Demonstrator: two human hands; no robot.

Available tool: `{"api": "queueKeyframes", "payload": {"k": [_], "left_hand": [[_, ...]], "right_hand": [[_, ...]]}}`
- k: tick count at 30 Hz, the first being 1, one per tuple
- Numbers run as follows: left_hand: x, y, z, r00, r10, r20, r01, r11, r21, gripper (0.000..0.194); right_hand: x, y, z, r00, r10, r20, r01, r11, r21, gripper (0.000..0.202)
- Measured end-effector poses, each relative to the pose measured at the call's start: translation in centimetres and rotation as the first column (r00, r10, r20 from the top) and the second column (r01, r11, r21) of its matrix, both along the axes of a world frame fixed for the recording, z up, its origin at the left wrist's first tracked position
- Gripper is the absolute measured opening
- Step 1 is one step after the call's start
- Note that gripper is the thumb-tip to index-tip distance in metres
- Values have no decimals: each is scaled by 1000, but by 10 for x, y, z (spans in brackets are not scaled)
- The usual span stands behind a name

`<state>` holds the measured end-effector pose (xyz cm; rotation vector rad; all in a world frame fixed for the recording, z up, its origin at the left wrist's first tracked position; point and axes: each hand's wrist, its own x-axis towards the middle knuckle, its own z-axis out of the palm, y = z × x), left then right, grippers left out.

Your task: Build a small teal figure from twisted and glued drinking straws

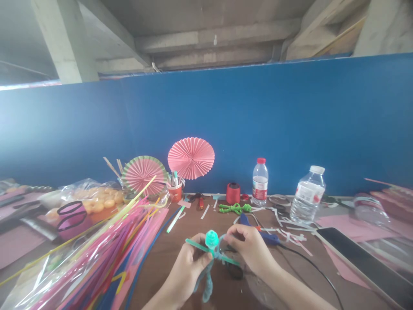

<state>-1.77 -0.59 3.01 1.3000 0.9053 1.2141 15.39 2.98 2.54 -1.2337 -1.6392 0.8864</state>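
My left hand (194,263) is closed on a small pipe-cleaner figure (212,239) with a bright teal coiled head. Teal arms stick out to both sides of it, and grey-blue legs hang below my fingers. To the right of the head, the fingertips of my right hand (245,243) pinch together on a thin grey-blue pipe cleaner (222,243) that bends round toward the figure's neck. A dark round object (235,271) lies on the table beneath the figure, partly hidden by its arm.
Pipe cleaners in many colours (106,254) lie in plastic at left. A blue glue gun (269,238) with a cord lies beyond my right hand. Two bottles (260,183), a red thread spool (232,193), paper fans (191,158) and a phone (364,262) stand or lie around.
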Motion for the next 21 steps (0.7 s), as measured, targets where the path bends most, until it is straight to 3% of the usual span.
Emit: {"api": "queueKeyframes", "payload": {"k": [4,8,13,16,19,21], "left_hand": [[3,3,-3,993,116,30,-116,993,-18,13],[6,4,-4,961,238,142,-231,971,-66,17],[5,5,-5,941,197,274,-181,980,-83,10],[0,7,-8,911,212,354,-183,976,-114,10],[-4,8,-14,876,261,406,-214,964,-159,20],[-7,8,-17,886,226,405,-167,970,-174,26]], "right_hand": [[0,-15,12,998,-42,-46,48,991,129,17],[-3,-27,9,1000,17,11,-20,953,302,16],[-10,-32,-6,986,93,136,-147,871,469,12],[-12,-29,-13,979,134,151,-188,878,440,12],[-10,-20,-18,983,118,141,-153,949,276,9],[-8,-12,-21,981,123,150,-145,979,147,7]]}}
